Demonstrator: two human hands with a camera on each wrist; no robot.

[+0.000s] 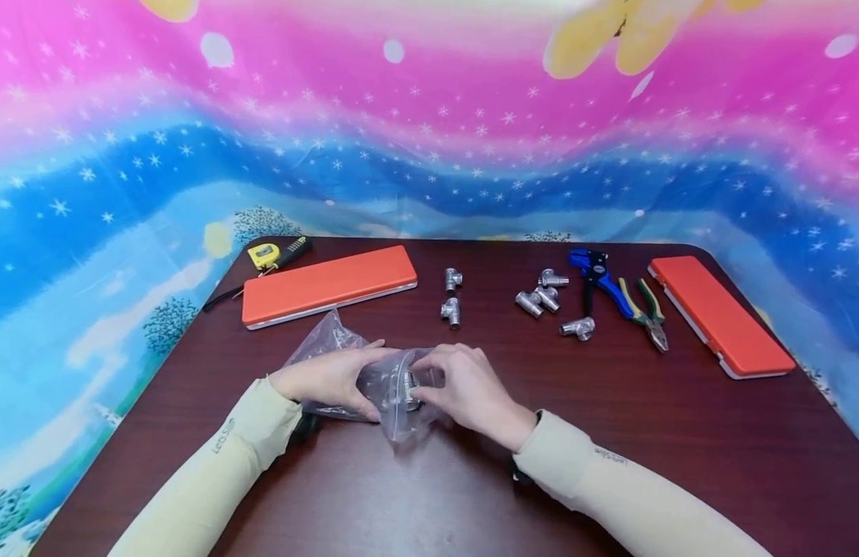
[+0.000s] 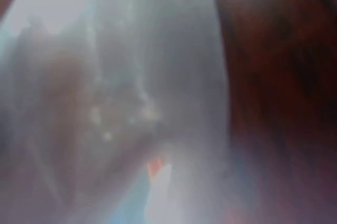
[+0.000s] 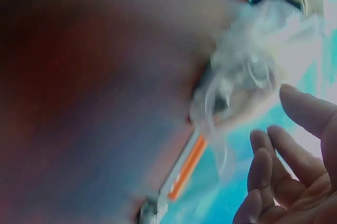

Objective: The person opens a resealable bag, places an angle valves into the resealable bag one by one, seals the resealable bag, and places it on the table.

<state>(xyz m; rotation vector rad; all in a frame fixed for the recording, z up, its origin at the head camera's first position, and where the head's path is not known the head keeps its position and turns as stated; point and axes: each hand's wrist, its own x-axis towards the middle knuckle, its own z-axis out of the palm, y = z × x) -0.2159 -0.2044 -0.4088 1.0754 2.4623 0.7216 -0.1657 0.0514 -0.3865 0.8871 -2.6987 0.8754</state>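
Note:
In the head view, my left hand (image 1: 334,377) grips a clear zip-lock bag (image 1: 400,422) near its mouth, above the middle of the table. A shiny metal pipe fitting (image 1: 411,392) shows through the plastic at the mouth. My right hand (image 1: 471,391) is at that mouth, thumb and fingertips close to the fitting. From the right wrist, the same hand (image 3: 295,166) has its thumb and loosely bent fingers apart, nothing between them, beside the bag (image 3: 237,71). Blurred plastic (image 2: 174,50) fills much of the left wrist view; the left fingers cannot be made out there.
Several metal fittings (image 1: 529,303) lie beyond the right hand, two more (image 1: 451,312) at centre. Blue wire strippers (image 1: 607,286), pliers (image 1: 648,313) and an orange case (image 1: 722,317) lie right. Another orange case (image 1: 330,286) and a yellow tape measure (image 1: 265,256) lie back left.

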